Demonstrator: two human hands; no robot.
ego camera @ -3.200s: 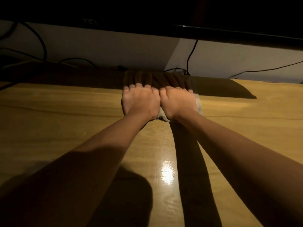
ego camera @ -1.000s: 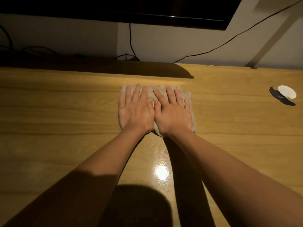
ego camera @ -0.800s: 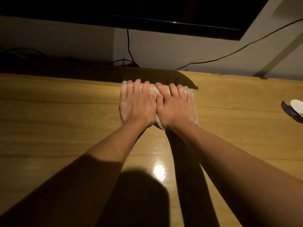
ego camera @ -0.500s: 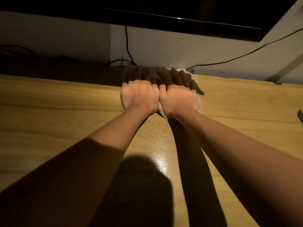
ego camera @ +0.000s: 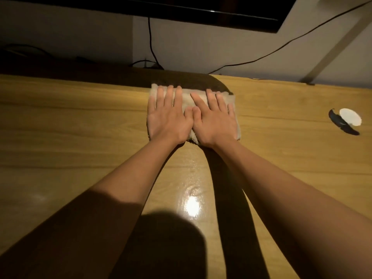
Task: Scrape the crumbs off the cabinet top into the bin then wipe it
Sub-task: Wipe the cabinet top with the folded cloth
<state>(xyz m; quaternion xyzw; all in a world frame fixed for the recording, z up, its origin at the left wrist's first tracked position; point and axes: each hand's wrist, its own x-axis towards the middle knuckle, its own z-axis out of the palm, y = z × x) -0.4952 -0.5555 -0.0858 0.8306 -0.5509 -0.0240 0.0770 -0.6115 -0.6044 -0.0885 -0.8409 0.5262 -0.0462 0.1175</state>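
Observation:
A folded beige cloth (ego camera: 186, 97) lies flat on the glossy wooden cabinet top (ego camera: 80, 127), just in front of the dark shadow under the screen. My left hand (ego camera: 168, 115) and my right hand (ego camera: 213, 118) press down on the cloth side by side, palms flat, fingers spread and pointing toward the wall. Their thumbs touch in the middle. Most of the cloth is hidden under the hands. No crumbs or bin show in this view.
A dark screen (ego camera: 201, 11) hangs above the back edge, with black cables (ego camera: 151, 43) running down the wall. A small white disc (ego camera: 350, 116) with a dark piece beside it lies on the cabinet top at the far right.
Both hands have pulled the cloth back toward me from under the screen's shadow, and the fingers now show in the light. The view has shifted, bringing the white disc back in at the right.

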